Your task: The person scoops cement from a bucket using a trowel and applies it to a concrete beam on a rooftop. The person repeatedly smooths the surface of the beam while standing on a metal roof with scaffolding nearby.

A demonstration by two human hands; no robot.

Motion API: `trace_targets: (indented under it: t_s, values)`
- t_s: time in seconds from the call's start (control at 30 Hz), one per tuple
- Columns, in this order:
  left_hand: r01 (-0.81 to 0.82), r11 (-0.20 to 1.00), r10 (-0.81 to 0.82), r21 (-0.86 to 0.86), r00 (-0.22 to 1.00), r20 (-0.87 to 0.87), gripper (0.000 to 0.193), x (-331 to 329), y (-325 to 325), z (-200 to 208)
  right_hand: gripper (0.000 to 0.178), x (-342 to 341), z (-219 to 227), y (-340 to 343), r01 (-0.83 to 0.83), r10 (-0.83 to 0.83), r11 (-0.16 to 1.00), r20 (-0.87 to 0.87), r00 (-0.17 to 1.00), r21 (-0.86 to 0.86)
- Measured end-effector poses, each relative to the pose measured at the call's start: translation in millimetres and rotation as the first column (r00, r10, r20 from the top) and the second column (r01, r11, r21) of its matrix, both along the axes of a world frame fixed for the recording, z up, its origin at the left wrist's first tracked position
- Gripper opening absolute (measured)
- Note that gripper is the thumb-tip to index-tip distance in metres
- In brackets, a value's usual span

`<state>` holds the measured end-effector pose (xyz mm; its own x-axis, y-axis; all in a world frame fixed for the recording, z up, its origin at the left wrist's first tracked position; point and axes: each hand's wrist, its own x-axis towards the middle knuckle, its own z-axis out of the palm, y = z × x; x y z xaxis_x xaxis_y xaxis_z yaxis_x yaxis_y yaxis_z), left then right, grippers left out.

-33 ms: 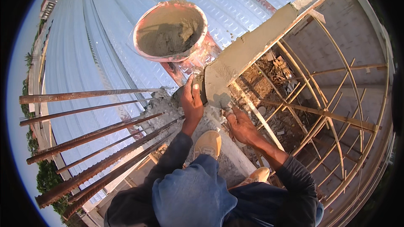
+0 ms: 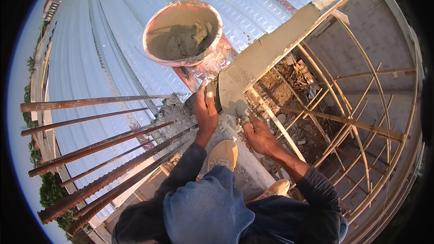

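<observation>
My left hand (image 2: pixel 206 116) grips a dark, mortar-smeared piece with a curved edge (image 2: pixel 216 96), standing against the end of the wet mortar; its exact kind is hard to make out. Index finger and thumb point away from me along it. My right hand (image 2: pixel 258 135) is closed around the handle of a trowel, mostly hidden by the fingers. The trowel blade (image 2: pixel 237 108) lies on the smoothed grey mortar (image 2: pixel 266 56) that tops the wall. Just beyond my left hand, a pinkish-red bucket (image 2: pixel 149 47) holds wet mortar.
Rusty reinforcing bars (image 2: pixel 108 103) jut out at left. Corrugated metal roofing (image 2: pixel 117 22) spreads beyond the bucket. On the right, a bamboo framework (image 2: pixel 337 81) stands over a drop with rubble (image 2: pixel 289 79) below. My shoes (image 2: pixel 223 154) rest on the rough concrete wall top.
</observation>
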<state>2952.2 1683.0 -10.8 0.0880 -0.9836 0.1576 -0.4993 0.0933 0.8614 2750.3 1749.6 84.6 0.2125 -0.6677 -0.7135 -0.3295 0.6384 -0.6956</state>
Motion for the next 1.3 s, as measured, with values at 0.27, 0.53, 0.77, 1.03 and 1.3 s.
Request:
trace_targets:
  t_s: [0.27, 0.53, 0.77, 1.03, 1.3]
  values:
    - [-0.068, 0.964, 0.109, -0.257, 0.982, 0.152, 0.052, 5, 5, 4, 0.055, 17, -10, 6, -0.14, 0.136, 0.987, -0.061, 0.989, -0.073]
    - [-0.06, 0.972, 0.064, -0.226, 0.998, 0.013, 0.043, 11, 23, 1, 0.053, -6, -2, 3, -0.259, 0.195, 0.899, -0.206, 0.959, -0.353]
    - [0.219, 0.973, -0.223, -0.069, 0.973, -0.058, 0.03, 16, 83, 12, 0.053, -22, 6, -22, -0.133, 0.133, 0.991, -0.091, 0.987, -0.003]
    - [0.358, 0.915, -0.379, 0.186, 0.921, 0.087, 0.016, 85, 147, 26, 0.052, 9, -26, 4, -0.299, 0.27, 0.921, -0.145, 0.952, -0.248]
    - [0.186, 0.982, -0.168, -0.025, 0.929, 0.329, 0.017, 140, 168, 68, 0.044, -25, -33, -21, -0.585, 0.392, 0.695, -0.461, 0.796, -0.419]
